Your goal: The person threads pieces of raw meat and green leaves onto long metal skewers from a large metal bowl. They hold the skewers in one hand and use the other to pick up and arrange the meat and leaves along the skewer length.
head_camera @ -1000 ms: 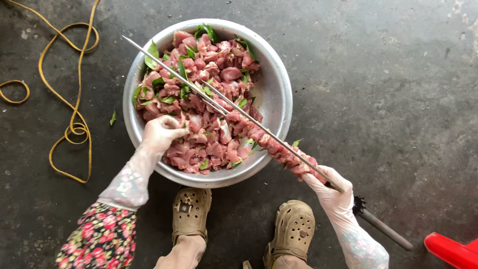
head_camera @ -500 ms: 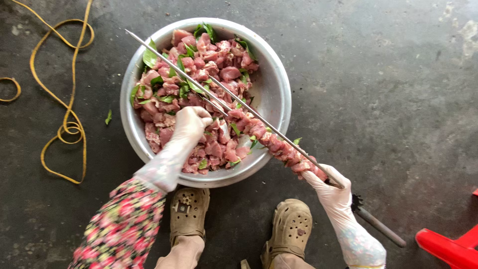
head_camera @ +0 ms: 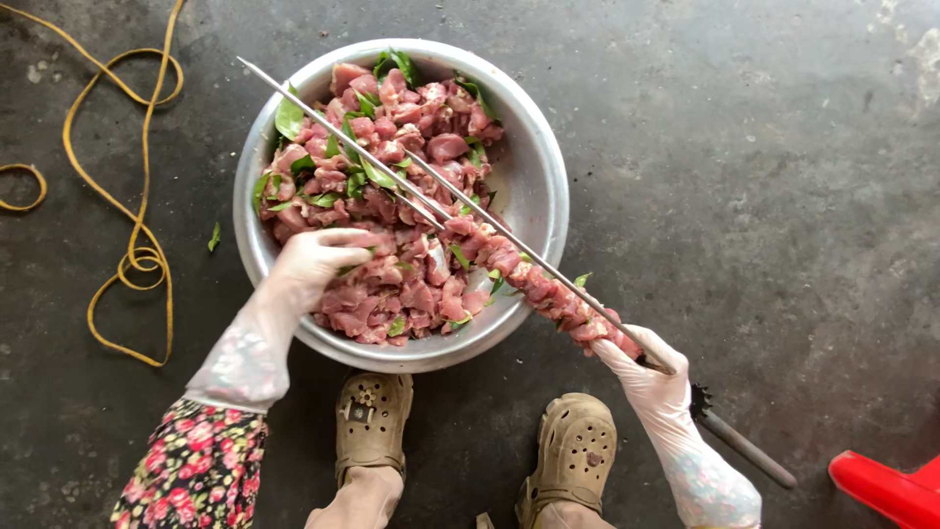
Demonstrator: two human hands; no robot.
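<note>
The right hand (head_camera: pixel 651 377), in a thin clear glove, is closed around the lower end of a long metal skewer (head_camera: pixel 411 171), just above its dark handle (head_camera: pixel 744 446). The skewer slants up and to the left across the steel bowl (head_camera: pixel 543 186), its bare tip past the far rim. Pieces of raw meat (head_camera: pixel 548 289) are packed along its lower part, from the hand up to about the middle of the bowl. The left hand (head_camera: pixel 318 260), also gloved, sits in the bowl with fingers curled loosely onto the heap of pink meat chunks and green leaves (head_camera: pixel 411 127); I cannot tell whether it has a piece pinched. Below the bowl, two tan clogs (head_camera: pixel 372 421) on dark concrete. A yellow cord (head_camera: pixel 137 225) loops at left, and a red plastic thing (head_camera: pixel 886 490) shows at the bottom right corner.
</note>
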